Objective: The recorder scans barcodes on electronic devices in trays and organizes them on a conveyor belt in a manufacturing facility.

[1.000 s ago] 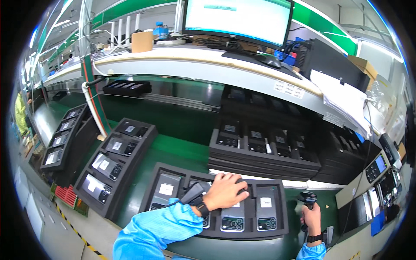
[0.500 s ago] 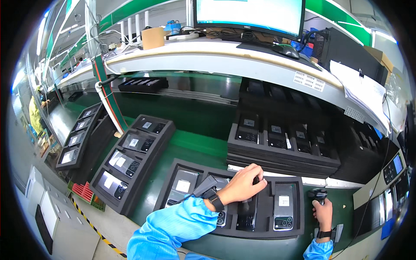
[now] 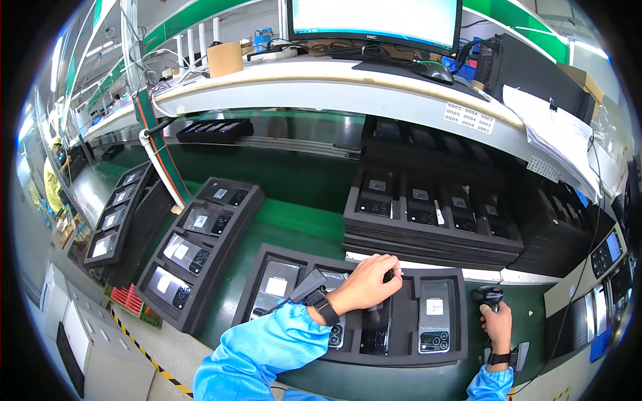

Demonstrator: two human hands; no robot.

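My left hand (image 3: 369, 283) reaches over a black foam tray (image 3: 461, 314), its fingers closed on a small dark piece I cannot make out. The hand lies over the upper end of a dark phone (image 3: 376, 332), hiding that part. Left of it in the tray, a phone (image 3: 334, 336) is partly covered by my wrist, and another phone (image 3: 275, 286) bears a white label. At the tray's right end lies a labelled phone (image 3: 435, 317), camera lenses toward me. My right hand (image 3: 496, 327) grips a black handheld barcode scanner (image 3: 489, 293), just right of the tray.
More foam trays of phones stand at left (image 3: 197, 250) and far left (image 3: 117, 217). A tall tray stack (image 3: 431, 240) rises behind my hands. Above is a shelf (image 3: 287, 83) with a monitor (image 3: 374, 23), tape roll (image 3: 225, 60) and mouse (image 3: 431, 71). A device (image 3: 605, 257) sits right.
The whole view has shifted slightly. Both hands keep nearly the same pose, the left over the dark phone and the right around the barcode scanner.
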